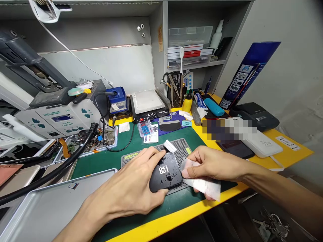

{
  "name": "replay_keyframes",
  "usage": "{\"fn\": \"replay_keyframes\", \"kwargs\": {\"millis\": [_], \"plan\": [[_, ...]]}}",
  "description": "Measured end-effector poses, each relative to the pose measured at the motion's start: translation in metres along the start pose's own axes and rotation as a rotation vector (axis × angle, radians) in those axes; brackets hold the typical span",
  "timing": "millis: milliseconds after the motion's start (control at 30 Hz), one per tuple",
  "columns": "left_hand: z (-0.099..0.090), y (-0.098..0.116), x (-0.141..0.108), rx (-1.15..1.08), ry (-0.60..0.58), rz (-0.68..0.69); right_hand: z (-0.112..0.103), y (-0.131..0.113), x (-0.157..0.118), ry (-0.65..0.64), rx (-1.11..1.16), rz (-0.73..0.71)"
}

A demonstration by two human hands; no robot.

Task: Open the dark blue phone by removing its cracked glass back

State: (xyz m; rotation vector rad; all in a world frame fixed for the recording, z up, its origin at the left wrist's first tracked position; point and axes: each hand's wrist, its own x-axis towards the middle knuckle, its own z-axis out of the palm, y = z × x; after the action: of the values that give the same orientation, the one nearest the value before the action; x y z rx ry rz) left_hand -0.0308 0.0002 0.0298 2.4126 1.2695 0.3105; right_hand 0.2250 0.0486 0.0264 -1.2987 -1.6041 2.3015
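A flat black device (168,173) with rounded corners and white lettering lies on a grey perforated mat (185,144). Wet-looking blotches and a dark patch mark its surface. My left hand (136,179) grips it from the left, fingers over the far edge and thumb at the near edge. In my right hand (202,164) a crumpled white wipe (205,186) is pinched between thumb and fingers, close against the device's right edge. Just beyond the device lies a small white strip (170,146). My left hand hides the device's left part.
At left stand a soldering station (63,117) with a black hose and a grey tray lid (75,201). A heating plate (148,104), tool holder (174,90) and yellow bottle (187,102) line the back. On the right are a white power bank (262,141) and a dark phone (234,149).
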Motion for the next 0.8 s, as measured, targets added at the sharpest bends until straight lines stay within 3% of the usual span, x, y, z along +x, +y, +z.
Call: {"fn": "replay_keyframes", "kwargs": {"millis": [267, 567, 700, 800], "plan": [[0.002, 0.000, 0.000, -0.040, 0.020, -0.021, 0.013, -0.001, 0.000, 0.123, -0.048, -0.024], [0.001, 0.003, 0.001, -0.073, -0.002, -0.062, 0.026, 0.020, 0.000, 0.237, -0.115, -0.062], [0.001, 0.002, 0.001, -0.075, -0.009, -0.059, 0.034, 0.015, -0.001, 0.218, -0.020, -0.039], [0.002, 0.000, 0.001, -0.063, 0.010, -0.035, 0.024, 0.001, -0.007, 0.125, -0.071, 0.047]]}}
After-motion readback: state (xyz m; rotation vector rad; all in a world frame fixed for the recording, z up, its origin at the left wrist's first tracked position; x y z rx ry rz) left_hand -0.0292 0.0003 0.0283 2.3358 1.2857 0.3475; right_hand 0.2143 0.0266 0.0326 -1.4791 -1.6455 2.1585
